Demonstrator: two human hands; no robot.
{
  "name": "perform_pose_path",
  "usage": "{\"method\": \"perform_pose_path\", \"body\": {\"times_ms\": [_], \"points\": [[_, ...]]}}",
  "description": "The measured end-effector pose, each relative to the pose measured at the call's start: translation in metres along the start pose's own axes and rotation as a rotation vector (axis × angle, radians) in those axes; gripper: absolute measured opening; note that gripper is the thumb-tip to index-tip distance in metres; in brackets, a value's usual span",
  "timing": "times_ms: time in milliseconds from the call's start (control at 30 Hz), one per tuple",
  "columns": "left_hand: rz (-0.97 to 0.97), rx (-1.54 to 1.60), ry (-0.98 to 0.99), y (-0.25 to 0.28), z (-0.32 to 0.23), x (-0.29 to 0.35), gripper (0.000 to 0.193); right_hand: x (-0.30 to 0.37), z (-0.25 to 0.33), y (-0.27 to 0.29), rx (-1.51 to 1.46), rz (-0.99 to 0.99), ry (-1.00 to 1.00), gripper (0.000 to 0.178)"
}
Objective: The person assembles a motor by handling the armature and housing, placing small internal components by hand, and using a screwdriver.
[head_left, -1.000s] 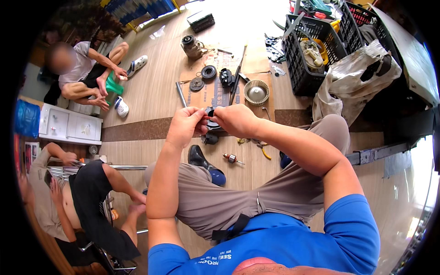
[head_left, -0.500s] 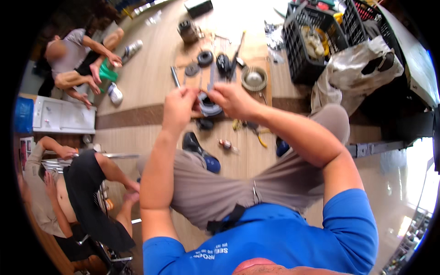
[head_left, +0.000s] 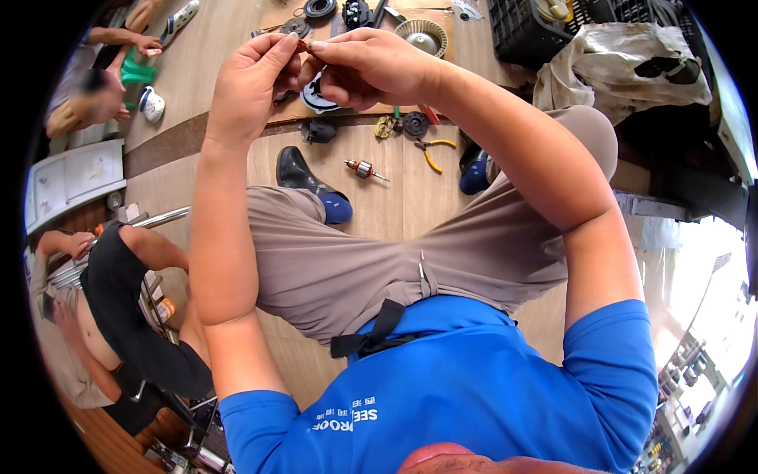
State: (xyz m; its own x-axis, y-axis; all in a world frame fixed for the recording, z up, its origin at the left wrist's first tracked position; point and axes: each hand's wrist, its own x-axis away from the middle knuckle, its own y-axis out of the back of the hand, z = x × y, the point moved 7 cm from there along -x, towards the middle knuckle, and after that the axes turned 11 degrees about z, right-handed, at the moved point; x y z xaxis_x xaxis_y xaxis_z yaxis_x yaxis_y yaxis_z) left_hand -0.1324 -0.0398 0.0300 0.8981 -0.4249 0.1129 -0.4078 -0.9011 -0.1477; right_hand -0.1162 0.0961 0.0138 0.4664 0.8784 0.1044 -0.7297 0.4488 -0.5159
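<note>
My left hand (head_left: 251, 88) and my right hand (head_left: 383, 67) meet high in the view, fingertips pinched together. Between them is a small reddish-brown piece (head_left: 302, 47), mostly covered by the fingers, so its kind is hidden. Partly behind my right fingers lies a round grey-and-black part (head_left: 316, 96) on the cardboard. A ribbed metal fan wheel (head_left: 422, 38) sits beyond my right hand. Closer to me on the floor are a motor armature (head_left: 365, 169), yellow-handled pliers (head_left: 434, 153), a black round part (head_left: 415, 123) and a black housing piece (head_left: 319, 130).
Black crates (head_left: 525, 35) stand at the far right, with a stained white cloth bag (head_left: 592, 67) before them. At left, one person sits near a green stool (head_left: 137, 69); another in black shorts (head_left: 138, 308) sits closer. A white cabinet (head_left: 75, 182) stands there too.
My view has tipped down, so the floor parts appear higher and the far items have left the picture. Both hands stay together, still pinching the small piece, and appear higher and larger.
</note>
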Motion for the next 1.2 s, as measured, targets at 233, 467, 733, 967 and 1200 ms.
{"method": "perform_pose_path", "body": {"times_ms": [233,467,733,967,1200], "points": [[-0.062,0.039,0.141,0.002,0.007,0.006,0.021,-0.005,0.012,0.018,0.717,-0.266,0.176,0.031],[-0.199,-0.005,0.192,-0.001,0.02,0.005,0.018,0.002,0.025,-0.002,1.715,-0.499,0.188,0.025],[-0.28,-0.083,0.197,0.001,0.022,0.007,0.015,0.004,0.019,-0.017,1.95,-0.554,0.153,0.008],[-0.057,-0.017,-0.091,-0.007,-0.005,-0.001,0.014,0.002,-0.003,0.003,0.033,0.073,0.014,0.032],[-0.074,0.063,-0.053,0.002,0.003,-0.002,0.016,-0.001,0.012,0.014,0.836,-0.265,0.15,0.034]]}}
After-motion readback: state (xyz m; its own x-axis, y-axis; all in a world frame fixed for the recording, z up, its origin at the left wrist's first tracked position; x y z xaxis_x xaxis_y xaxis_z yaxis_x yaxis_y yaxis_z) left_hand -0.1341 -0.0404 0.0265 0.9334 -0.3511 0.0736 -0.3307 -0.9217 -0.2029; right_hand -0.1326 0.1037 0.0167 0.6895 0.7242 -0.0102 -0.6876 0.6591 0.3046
